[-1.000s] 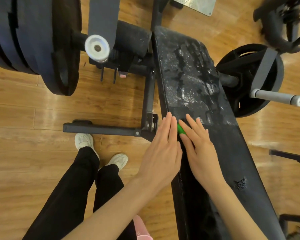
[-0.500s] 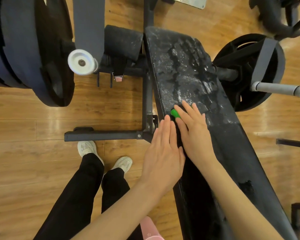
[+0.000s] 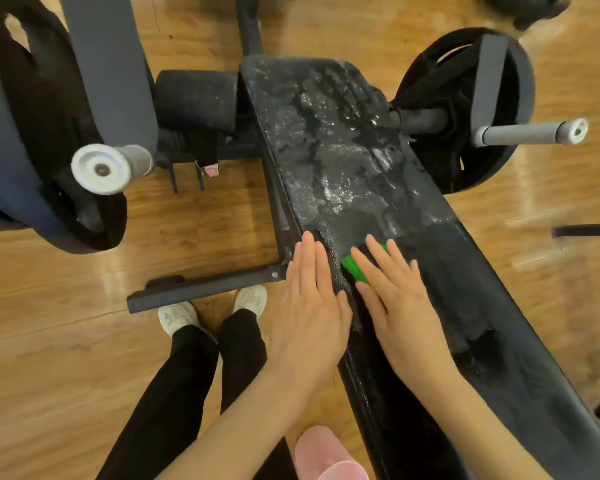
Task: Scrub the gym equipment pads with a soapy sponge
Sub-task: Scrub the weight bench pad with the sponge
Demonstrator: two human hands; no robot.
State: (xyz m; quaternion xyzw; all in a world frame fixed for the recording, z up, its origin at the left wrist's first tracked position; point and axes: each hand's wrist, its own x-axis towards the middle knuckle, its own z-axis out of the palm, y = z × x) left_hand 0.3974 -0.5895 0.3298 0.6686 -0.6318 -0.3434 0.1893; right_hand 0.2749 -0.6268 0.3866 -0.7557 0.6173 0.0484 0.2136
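A long black bench pad [image 3: 354, 161] runs from the top centre to the bottom right, its far half covered in white soap foam. A green sponge [image 3: 353, 266] lies on the pad, mostly hidden under my right hand [image 3: 399, 299], which presses on it with straight, spread fingers. My left hand [image 3: 309, 303] lies flat with straight fingers on the pad's left edge, just beside the right hand. The near part of the pad is dark with a torn patch.
A black roller pad [image 3: 196, 98] sits left of the bench top. Large weight plates [image 3: 32, 133] and a white-capped bar end [image 3: 101, 169] stand at left; another plate [image 3: 465, 109] with a grey handle at right. Someone's legs in black trousers and white shoes [image 3: 177, 317] stand by the frame.
My right hand slid the sponge away up the pad, then across toward the pad's middle. My left hand stayed flat on the left edge. The view shifted.
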